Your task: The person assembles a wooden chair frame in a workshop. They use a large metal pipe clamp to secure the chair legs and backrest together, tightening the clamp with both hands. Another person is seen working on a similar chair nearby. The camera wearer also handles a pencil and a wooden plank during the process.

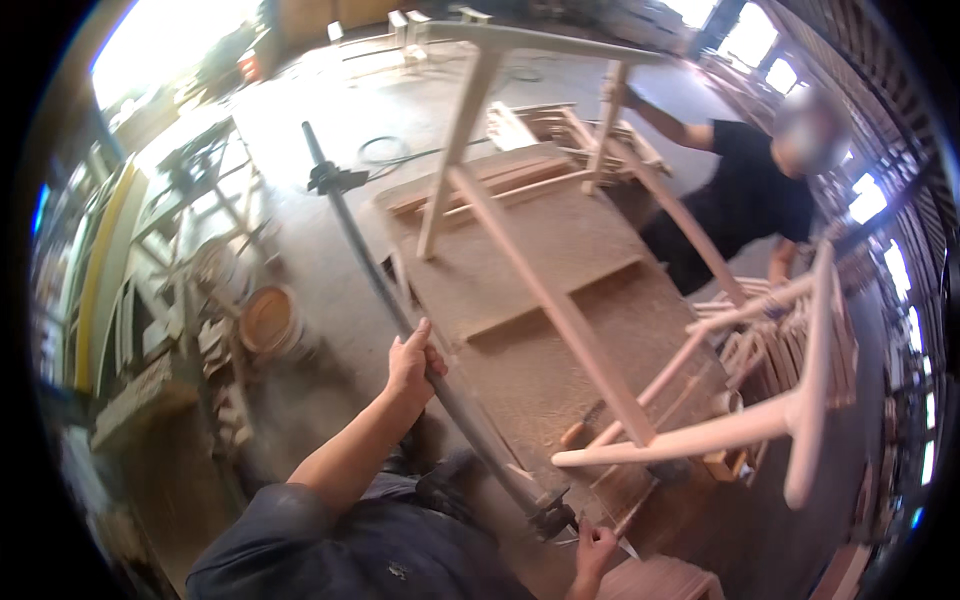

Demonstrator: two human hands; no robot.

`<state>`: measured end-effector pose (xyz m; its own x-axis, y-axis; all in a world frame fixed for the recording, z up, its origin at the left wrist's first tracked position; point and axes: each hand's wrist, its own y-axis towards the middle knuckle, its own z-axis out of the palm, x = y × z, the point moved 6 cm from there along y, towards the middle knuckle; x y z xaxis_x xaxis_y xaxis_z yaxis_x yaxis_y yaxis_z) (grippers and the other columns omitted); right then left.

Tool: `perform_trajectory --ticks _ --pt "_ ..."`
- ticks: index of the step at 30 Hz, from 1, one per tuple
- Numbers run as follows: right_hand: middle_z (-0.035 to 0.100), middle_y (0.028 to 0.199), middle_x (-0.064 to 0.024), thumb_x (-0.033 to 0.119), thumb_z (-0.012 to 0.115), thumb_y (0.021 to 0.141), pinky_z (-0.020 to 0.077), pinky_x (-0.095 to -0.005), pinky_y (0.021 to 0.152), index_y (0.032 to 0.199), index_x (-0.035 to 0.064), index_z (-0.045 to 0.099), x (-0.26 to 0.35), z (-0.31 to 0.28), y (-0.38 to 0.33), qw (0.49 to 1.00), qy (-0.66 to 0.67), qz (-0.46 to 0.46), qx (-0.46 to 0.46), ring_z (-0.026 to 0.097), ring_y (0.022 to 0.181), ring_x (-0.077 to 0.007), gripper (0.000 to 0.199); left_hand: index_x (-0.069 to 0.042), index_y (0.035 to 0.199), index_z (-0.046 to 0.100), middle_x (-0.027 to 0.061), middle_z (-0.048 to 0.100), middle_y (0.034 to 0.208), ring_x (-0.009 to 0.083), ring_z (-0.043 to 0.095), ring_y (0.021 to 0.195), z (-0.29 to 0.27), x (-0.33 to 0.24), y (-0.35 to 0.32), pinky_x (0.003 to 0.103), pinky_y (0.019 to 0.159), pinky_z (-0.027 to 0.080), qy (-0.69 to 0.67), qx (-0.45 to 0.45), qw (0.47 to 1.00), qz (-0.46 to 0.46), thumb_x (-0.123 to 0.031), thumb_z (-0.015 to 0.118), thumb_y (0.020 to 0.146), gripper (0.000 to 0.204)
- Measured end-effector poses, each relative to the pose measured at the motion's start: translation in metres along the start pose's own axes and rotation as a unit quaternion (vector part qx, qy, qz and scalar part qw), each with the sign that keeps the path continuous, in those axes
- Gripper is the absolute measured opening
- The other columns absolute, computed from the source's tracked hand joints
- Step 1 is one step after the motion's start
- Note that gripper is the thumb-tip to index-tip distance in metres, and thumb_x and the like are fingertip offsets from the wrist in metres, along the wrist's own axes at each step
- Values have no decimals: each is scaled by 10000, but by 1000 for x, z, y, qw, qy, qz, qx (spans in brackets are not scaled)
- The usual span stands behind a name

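Note:
My left hand [413,364] is wrapped round the dark steel bar of a long bar clamp [364,250], which slants from the far left down toward my right side. Down by the clamp's near jaw, my right hand [596,549] has its fingers closed at the screw end. What they pinch there is partly blurred. Just beyond the clamp, a pale wooden furniture frame [552,306] with legs and rails stands tilted over the workbench [505,270]. A co-worker [745,190] in a dark shirt has one hand on the frame's far leg and the other near its right end.
Sawdust and a dark-handled tool [580,430] lie on the bench. Stacked wooden parts [770,350] stand at its right. On the left floor are a round bucket [268,320] and wooden racks. A hose [385,150] curls across the floor behind.

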<state>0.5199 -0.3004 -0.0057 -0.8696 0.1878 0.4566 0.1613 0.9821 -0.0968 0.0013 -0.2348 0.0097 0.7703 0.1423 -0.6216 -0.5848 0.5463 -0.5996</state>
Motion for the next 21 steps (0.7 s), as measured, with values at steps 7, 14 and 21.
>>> perform_trajectory --ticks 7,14,21 --pt "690 889 -152 703 738 749 527 -438 804 1133 25 657 133 93 -14 922 18 -387 1 659 828 -385 783 -169 857 488 -6 461 580 148 472 449 -114 -83 -28 308 409 392 -49 -69 991 100 -343 712 954 300" --pt "663 843 -154 637 532 968 502 -373 761 1009 -19 674 253 181 -54 852 38 -351 386 644 808 -270 672 -151 854 499 3 483 575 142 474 457 -255 -200 -87 303 442 387 -197 -64 954 218 -295 661 995 259" --pt "698 822 -150 499 605 975 528 -384 724 967 11 694 398 287 -164 745 38 -520 416 695 786 -290 497 -178 798 469 -25 437 550 111 455 450 -502 -238 -156 292 431 407 -366 -269 850 267 -320 683 973 312"
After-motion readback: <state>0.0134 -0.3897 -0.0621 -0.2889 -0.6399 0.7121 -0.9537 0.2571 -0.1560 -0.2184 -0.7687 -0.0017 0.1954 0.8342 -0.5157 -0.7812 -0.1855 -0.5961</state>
